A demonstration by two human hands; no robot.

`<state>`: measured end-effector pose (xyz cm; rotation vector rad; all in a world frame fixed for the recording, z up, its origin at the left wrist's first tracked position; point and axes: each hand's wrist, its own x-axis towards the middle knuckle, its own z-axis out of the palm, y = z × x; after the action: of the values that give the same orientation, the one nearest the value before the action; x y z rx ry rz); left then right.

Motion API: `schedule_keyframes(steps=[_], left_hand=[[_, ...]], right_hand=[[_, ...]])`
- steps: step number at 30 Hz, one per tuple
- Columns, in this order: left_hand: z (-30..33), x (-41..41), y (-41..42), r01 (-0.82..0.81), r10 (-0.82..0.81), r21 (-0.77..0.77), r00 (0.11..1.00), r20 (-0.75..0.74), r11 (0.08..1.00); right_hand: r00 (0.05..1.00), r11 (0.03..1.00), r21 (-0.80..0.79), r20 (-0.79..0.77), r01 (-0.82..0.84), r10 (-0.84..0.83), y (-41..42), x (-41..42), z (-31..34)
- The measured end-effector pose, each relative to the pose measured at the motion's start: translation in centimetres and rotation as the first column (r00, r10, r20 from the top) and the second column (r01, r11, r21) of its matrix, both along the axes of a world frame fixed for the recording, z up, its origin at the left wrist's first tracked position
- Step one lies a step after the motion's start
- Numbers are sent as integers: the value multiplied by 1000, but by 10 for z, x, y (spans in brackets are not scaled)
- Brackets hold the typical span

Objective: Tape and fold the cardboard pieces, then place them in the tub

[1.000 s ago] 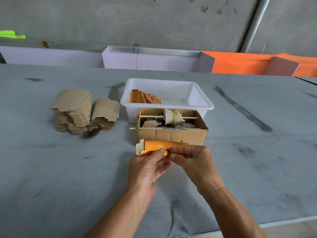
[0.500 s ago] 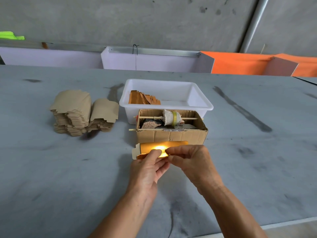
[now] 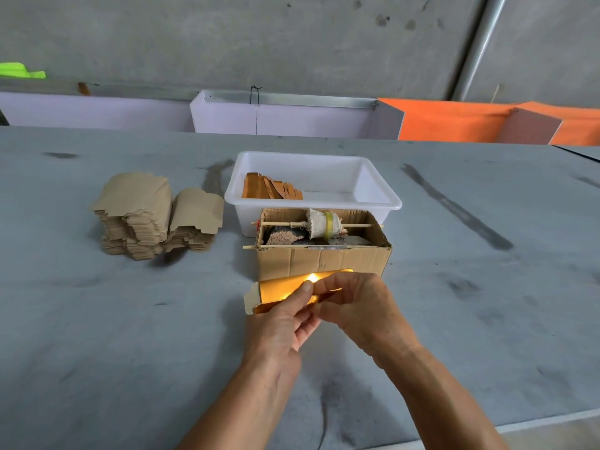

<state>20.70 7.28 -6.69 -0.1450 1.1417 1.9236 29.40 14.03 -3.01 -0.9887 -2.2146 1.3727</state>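
Gold foil face of the cardboard piece (image 3: 279, 289) now tipped up further than a second ago, catching a bright glare right at the fingertips where before only flat orange showed. Piece lifted slightly off the worktop (image 3: 130, 336) and rotated, its pale tab end sticking out beyond the left hand (image 3: 281, 323). Probably mid-fold, or pressing a strip of tape along the long edge; tape itself too small to make out. Not yet ready for the tub (image 3: 376, 193), by this reading.

Left hand pinching the near edge of the piece, thumb on top, remaining fingers curled beneath. Right hand (image 3: 357, 306) pinching the same piece from the other side, fingertips meeting the left thumb at the glare, knuckles arched, wrist angled inward. Both forearms converging from the near edge of the worktop.

Just beyond the hands, touching or nearly touching the piece: an open cardboard box (image 3: 324, 259) holding a tape roll (image 3: 324, 224) on a stick. Beyond that, the white tub, with several finished orange pieces (image 3: 269, 190) leaning at its left end. Well out to the left of the left hand, a stack of unfolded brown blanks (image 3: 156, 216).
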Motion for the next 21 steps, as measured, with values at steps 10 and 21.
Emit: schedule_keyframes(steps=[10,21], left_hand=[[1,-2,-1,-68,68,-22,998,-17,997],[1,1,2,-201,200,3,978,-55,980]], right_hand=[[998,998,-30,3,56,-56,-2,-1,-3],[962,970,-96,-140,223,-235,-17,-3,-13]])
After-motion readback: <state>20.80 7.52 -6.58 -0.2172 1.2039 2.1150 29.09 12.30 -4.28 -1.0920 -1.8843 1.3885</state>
